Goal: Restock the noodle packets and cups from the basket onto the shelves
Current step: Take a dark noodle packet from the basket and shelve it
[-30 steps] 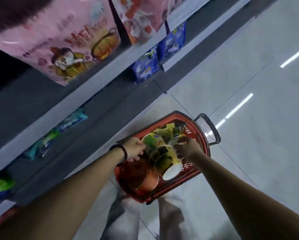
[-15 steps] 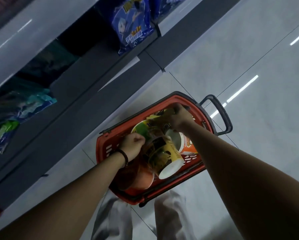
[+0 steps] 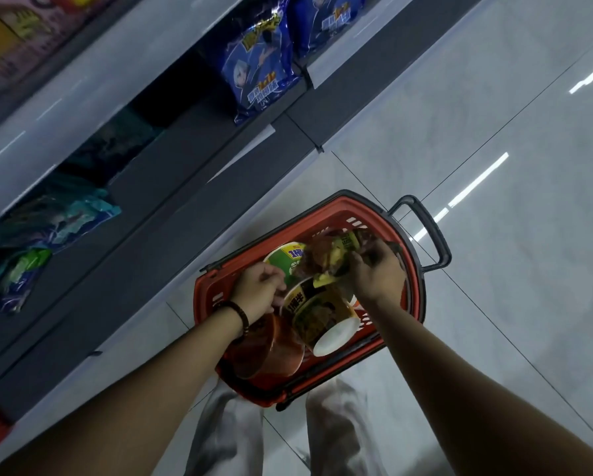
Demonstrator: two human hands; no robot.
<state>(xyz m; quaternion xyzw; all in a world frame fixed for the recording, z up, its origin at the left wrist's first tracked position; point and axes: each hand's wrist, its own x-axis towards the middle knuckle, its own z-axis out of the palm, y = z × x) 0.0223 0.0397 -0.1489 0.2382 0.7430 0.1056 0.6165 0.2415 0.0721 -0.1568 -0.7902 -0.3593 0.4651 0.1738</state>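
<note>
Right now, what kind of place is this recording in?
Most likely a shop aisle, such as a supermarket or convenience store. Tiered display shelves hold blue snack packets, a red shopping basket of noodle cups sits on the floor, and the floor is glossy tile.

- The basket (image 3: 415, 269) is red-orange with a black rim and a black handle (image 3: 429, 228).
- The lying cup (image 3: 317, 316) is yellow and black, its base white.
- One bowl lid (image 3: 284, 257) is green and white.
- The bowl (image 3: 271, 352) nearest the person is orange-red.
- The packet (image 3: 332, 255) is yellow and brown.
- Shelf packets (image 3: 257, 60) are blue with a cartoon figure; others (image 3: 61, 221) are teal.
- The floor (image 3: 494, 97) is pale grey tile with dark joints.
- The bracelet (image 3: 238, 312) is black.
- The trousers (image 3: 226, 427) are light grey.
</note>
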